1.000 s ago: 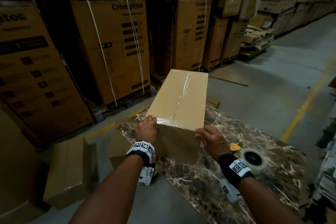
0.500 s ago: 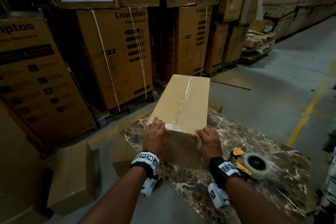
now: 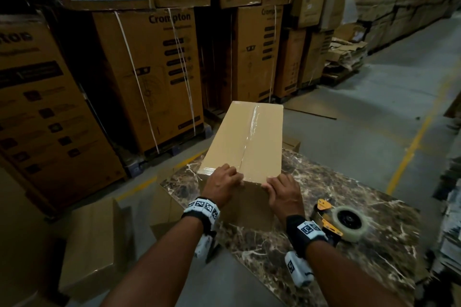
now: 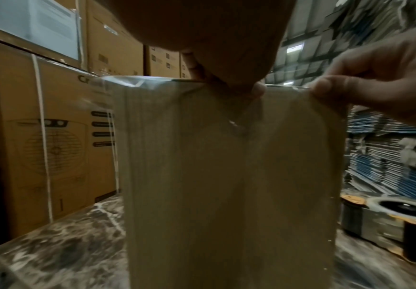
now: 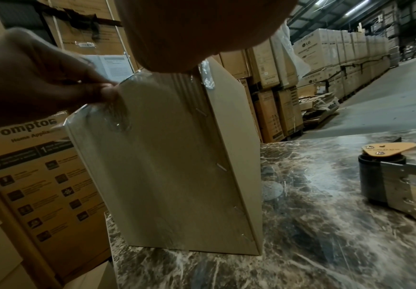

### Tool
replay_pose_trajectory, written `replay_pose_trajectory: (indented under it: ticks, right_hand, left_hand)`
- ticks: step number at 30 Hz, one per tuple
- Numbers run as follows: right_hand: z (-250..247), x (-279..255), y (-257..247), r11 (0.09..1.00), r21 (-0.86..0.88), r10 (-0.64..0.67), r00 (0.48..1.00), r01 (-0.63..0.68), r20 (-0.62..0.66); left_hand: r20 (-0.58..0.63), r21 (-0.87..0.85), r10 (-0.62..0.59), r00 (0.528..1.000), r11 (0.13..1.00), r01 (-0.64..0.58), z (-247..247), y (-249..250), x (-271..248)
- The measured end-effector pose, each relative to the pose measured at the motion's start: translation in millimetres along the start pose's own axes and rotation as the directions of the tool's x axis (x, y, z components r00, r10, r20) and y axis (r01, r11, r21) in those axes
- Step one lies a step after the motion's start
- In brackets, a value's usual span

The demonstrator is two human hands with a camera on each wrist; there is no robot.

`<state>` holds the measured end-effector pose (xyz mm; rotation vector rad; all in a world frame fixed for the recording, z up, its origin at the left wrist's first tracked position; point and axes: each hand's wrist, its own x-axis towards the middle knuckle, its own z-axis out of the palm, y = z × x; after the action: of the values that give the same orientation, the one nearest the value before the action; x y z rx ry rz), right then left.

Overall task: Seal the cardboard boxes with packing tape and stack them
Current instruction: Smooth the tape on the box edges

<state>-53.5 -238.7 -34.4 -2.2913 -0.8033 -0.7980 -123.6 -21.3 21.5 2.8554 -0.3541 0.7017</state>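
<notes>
A plain cardboard box [image 3: 247, 142] lies lengthwise on the marble table [image 3: 324, 182]. Clear tape runs along its top seam and folds over the near end. My left hand [image 3: 229, 174] and right hand [image 3: 277, 182] both hold the near top edge, fingers on top and thumbs on the front face. The right wrist view shows the left hand [image 5: 53, 78] pinching the taped edge of the box [image 5: 172, 166]. The right hand [image 4: 375, 78] pinches the edge's other end on the box [image 4: 226, 176]. A tape dispenser [image 3: 346, 222] lies on the table to my right.
Tall stacked Crompton cartons [image 3: 154, 77] stand behind the table. Plain boxes [image 3: 92, 244] sit on the floor at the left. A pile of flattened cardboard [image 3: 346, 55] lies on a pallet at the back right. A yellow line [image 3: 419, 137] crosses the open concrete floor.
Both hands have slid inward along the box's near top edge, from its corners towards the middle. The box and the dispenser have stayed in place.
</notes>
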Motion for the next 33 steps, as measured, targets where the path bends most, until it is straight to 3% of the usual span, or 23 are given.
replay_pose_trajectory:
  ticks: [5, 9, 11, 16, 21, 25, 28, 31, 33]
  right_hand:
    - [0.4, 0.0, -1.6, 1.000, 0.031, -0.003, 0.999, 0.004, -0.035]
    - [2.2, 0.0, -1.2, 1.000, 0.026, 0.004, 1.000, -0.003, -0.030]
    - [1.4, -0.9, -1.4, 1.000, 0.017, 0.007, 1.000, -0.006, -0.028]
    - [0.8, -0.2, -2.6, 1.000, 0.009, 0.017, 1.000, -0.017, -0.010]
    - [-0.2, -1.6, -2.7, 0.999, 0.000, 0.046, 0.999, -0.046, 0.013]
    - [0.2, -1.8, -3.2, 0.999, -0.004, 0.047, 0.999, -0.047, 0.022]
    - [1.8, -2.7, -0.9, 0.998, -0.007, 0.064, 0.997, -0.064, 0.034]
    - [1.5, -2.7, -0.5, 0.997, -0.014, 0.073, 0.996, -0.072, 0.050]
    - [0.9, -2.8, -0.6, 0.996, -0.019, 0.084, 0.995, -0.083, 0.060]
  left_hand:
    - [-0.019, 0.004, -0.175, 0.984, 0.984, 0.176, -17.1, -49.8, -21.1]
    - [-0.115, -0.152, -0.294, 0.949, 0.949, 0.276, -26.2, -67.9, -34.9]
    - [-0.162, -0.271, -0.386, 0.908, 0.902, 0.335, -20.8, -71.2, -38.2]
    - [-0.148, -0.535, -0.640, 0.754, 0.693, 0.483, -8.7, -72.2, -43.7]
    - [-0.051, -0.601, -0.777, 0.628, 0.526, 0.601, -5.2, -63.7, -47.2]
    - [-0.079, -0.629, -0.871, 0.485, 0.421, 0.654, -6.5, -47.6, -45.9]
    - [-0.072, -0.658, -0.934, 0.350, 0.308, 0.687, -7.8, -29.9, -40.1]
    - [0.021, -0.738, -0.986, 0.164, 0.095, 0.668, -12.9, -10.1, -27.4]
    - [0.055, -0.764, -0.995, 0.087, 0.014, 0.645, -15.6, 0.6, -17.4]
